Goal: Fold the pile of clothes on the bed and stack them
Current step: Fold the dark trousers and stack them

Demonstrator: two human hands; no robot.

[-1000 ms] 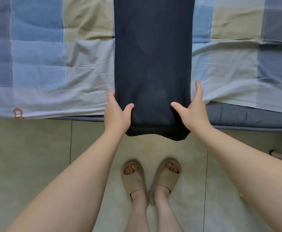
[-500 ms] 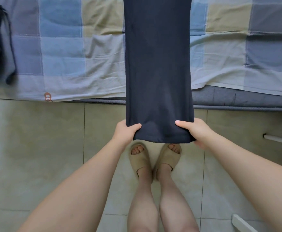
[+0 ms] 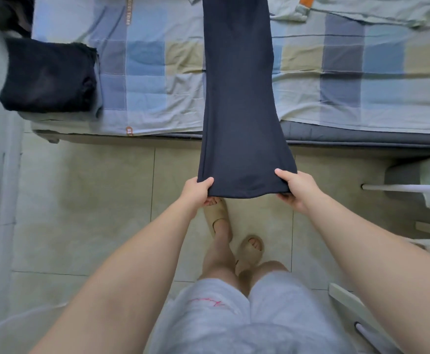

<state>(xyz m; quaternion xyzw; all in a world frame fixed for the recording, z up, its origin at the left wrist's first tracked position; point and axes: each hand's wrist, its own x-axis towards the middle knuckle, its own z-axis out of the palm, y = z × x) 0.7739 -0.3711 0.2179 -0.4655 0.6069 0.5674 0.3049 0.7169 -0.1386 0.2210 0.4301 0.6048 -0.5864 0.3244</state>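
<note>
A long dark navy garment (image 3: 239, 98) stretches from the bed out over the floor, folded into a narrow strip. My left hand (image 3: 197, 191) grips its near left corner and my right hand (image 3: 297, 189) grips its near right corner, holding the hem taut above the floor. The garment's far end runs out of view at the top. A folded dark garment (image 3: 48, 77) sits on the bed's left end, on top of a folded grey piece. A pale green garment (image 3: 362, 8) lies spread at the bed's far right.
The bed (image 3: 145, 72) has a blue, grey and beige checked cover; its edge runs across the view. Tiled floor (image 3: 81, 213) lies below. My feet in tan slippers (image 3: 249, 247) stand under the hem. A white rack and a bin (image 3: 418, 185) stand at the right.
Both hands have pulled the garment's near end back from the bed edge and out over the floor. I have stepped back, and the folded dark stack has come into view at left.
</note>
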